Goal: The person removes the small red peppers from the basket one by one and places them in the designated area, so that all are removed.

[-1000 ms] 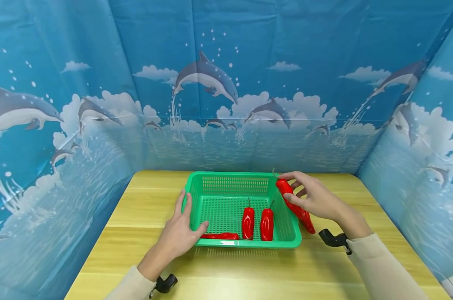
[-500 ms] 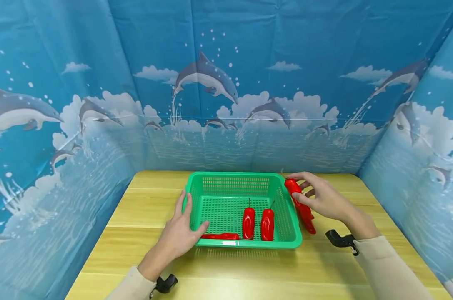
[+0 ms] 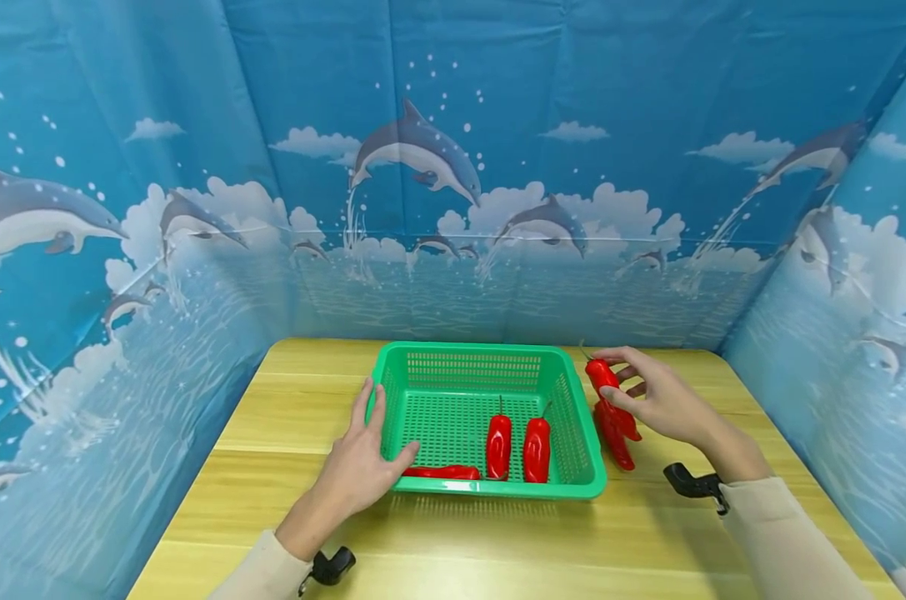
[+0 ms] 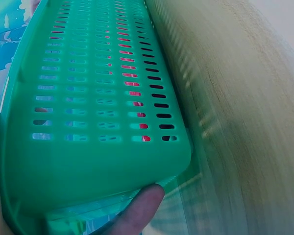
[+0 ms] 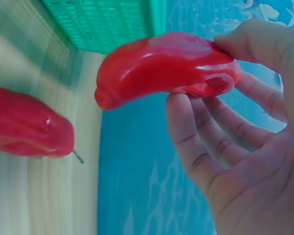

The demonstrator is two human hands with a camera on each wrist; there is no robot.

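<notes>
Pepper, red: pinched in your right hand. Basket, green: touched by your left hand, fingers spread.

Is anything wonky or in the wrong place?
One red pepper lies sideways along the near side of the green basket, while two peppers there point their stems to the far side. Another pepper lies outside, on the table, apart from them. Nothing looks spilled.

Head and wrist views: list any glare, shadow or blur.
Head view: pale glare on the near part of the table, soft shadow beside the right sleeve; left wrist view: basket fairly clear, table soft and streaky; right wrist view: white highlights on the red pepper in the right hand.
</notes>
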